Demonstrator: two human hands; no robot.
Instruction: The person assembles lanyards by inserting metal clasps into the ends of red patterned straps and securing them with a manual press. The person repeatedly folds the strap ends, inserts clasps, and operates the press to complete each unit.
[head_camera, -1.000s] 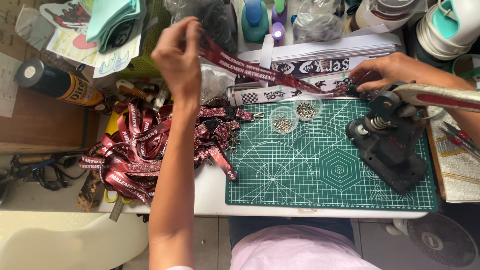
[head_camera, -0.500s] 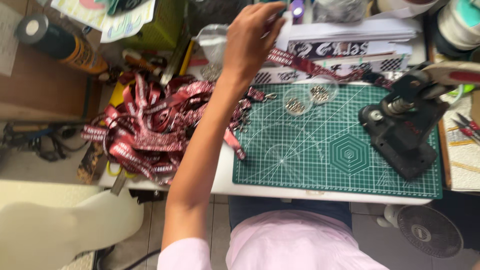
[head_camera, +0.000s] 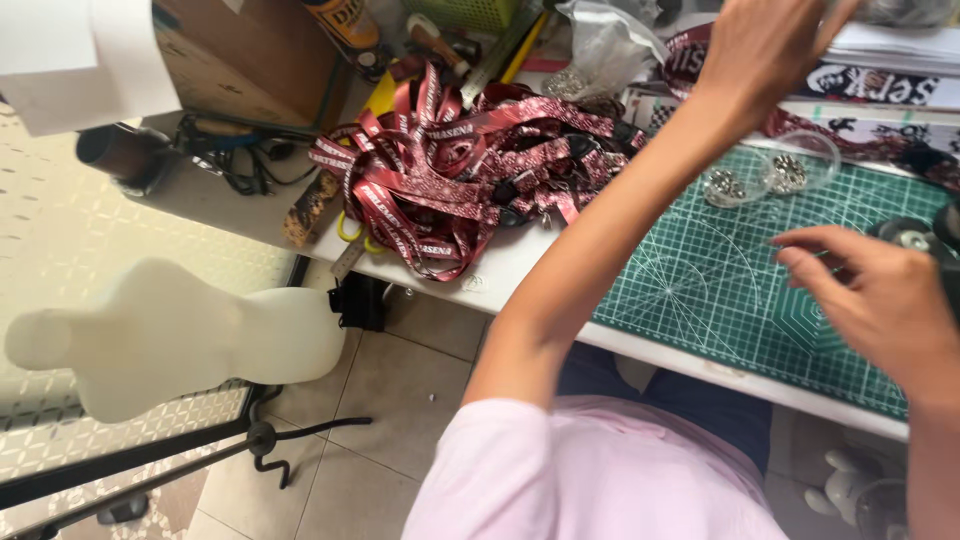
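My left hand (head_camera: 770, 45) reaches far over the table at the top edge, closed on a red lanyard strap (head_camera: 688, 48) that trails right across the mat; its fingertips are cut off by the frame. My right hand (head_camera: 880, 300) hovers open, fingers spread and holding nothing, above the green cutting mat (head_camera: 700, 290), beside a black hand press (head_camera: 915, 235) at the right edge. Two small clear dishes of metal fittings (head_camera: 740, 185) sit on the mat between my hands. A tangled heap of red lanyards (head_camera: 460, 170) lies left of the mat.
Behind the heap are a crumpled plastic bag (head_camera: 610, 45), a spray can (head_camera: 340, 25), a cardboard box (head_camera: 250, 55) and tangled black cables (head_camera: 235, 160). Black-and-white printed strips (head_camera: 880, 90) lie at the back right. A white stool seat (head_camera: 170, 340) stands on the tiled floor at left.
The view has swung left and down towards the table's edge and the floor. My left hand stays stretched over the back of the table with the strap. My right hand has come off the press.
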